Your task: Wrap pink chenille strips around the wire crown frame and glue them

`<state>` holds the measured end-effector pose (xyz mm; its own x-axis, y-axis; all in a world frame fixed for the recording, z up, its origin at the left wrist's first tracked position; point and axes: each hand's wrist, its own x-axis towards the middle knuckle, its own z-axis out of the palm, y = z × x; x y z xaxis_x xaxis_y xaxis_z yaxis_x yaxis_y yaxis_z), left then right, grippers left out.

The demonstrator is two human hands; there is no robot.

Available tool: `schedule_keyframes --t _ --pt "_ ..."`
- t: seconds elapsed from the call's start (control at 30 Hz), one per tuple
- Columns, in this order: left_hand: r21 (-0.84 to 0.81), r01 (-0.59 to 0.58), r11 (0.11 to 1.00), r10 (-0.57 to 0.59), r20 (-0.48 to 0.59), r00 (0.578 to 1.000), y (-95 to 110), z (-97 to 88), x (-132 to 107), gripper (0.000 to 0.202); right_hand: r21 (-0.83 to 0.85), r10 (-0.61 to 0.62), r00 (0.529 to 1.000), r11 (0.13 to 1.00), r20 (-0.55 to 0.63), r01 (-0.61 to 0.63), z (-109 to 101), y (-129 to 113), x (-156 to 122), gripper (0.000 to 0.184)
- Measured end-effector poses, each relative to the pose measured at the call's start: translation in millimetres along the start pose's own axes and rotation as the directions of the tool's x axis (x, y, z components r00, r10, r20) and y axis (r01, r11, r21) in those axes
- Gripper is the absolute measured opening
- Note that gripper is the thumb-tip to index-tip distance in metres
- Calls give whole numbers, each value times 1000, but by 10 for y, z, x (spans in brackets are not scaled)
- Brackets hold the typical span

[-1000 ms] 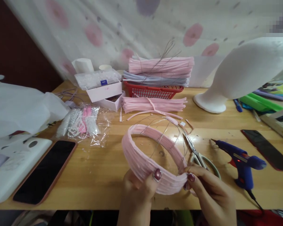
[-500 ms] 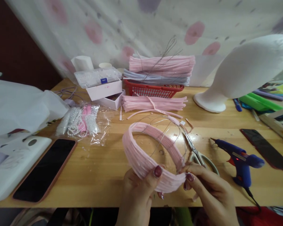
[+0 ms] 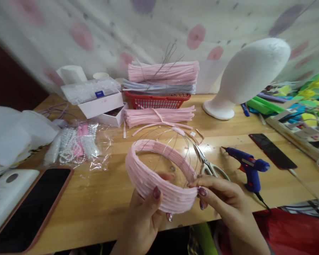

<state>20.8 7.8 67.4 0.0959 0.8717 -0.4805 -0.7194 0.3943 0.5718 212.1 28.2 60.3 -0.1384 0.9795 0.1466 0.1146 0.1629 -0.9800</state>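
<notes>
A wide pink ring-shaped band [image 3: 146, 177], built from ribbed strips, is held up in front of me above the table edge. My left hand [image 3: 145, 219] grips its lower front wall, thumb outside and fingers partly hidden behind and beneath. At the band's right end, my right hand [image 3: 225, 203] pinches the edge between thumb and forefinger. Thin bare wires [image 3: 162, 150] arch over the ring's opening, and a pale pink wrapped piece [image 3: 178, 131] shows at their top. Just beyond my right hand lie scissors [image 3: 208, 164] with light handles.
A blue glue gun [image 3: 244, 161] with a red light lies right, near a dark phone [image 3: 272, 150]. Behind stand a white foam head [image 3: 251, 74], a red basket [image 3: 156, 102] and pink strips [image 3: 159, 116]. Bagged pearl strings [image 3: 77, 143] and another phone [image 3: 32, 209] are left.
My view has turned to the right, so the table things appear farther left. Both hands keep hold of the pink band, which is tilted slightly differently.
</notes>
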Motion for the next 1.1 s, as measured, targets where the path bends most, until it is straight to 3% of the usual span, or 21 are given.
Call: schedule_keyframes --t 0.23,0.5,0.63,0.87,1.1 --pt "-12 -22 1000 24 241 970 10 -23 45 40 -46 25 1000 999 2 -25 -13 -87 35 19" --pt "-5 -44 999 43 301 953 -40 -69 90 36 -147 72 997 987 7 -71 -25 -108 79 28" --pt "-36 -38 999 49 406 913 -47 -63 117 34 -163 128 991 979 37 -120 -63 -80 82 23" --pt "5 -51 999 48 274 961 -33 -86 68 46 -125 153 988 981 27 -148 -62 -100 93 20" --pt "-104 -21 994 48 272 961 -70 -216 129 33 -103 200 979 975 38 -195 -103 -10 48 23"
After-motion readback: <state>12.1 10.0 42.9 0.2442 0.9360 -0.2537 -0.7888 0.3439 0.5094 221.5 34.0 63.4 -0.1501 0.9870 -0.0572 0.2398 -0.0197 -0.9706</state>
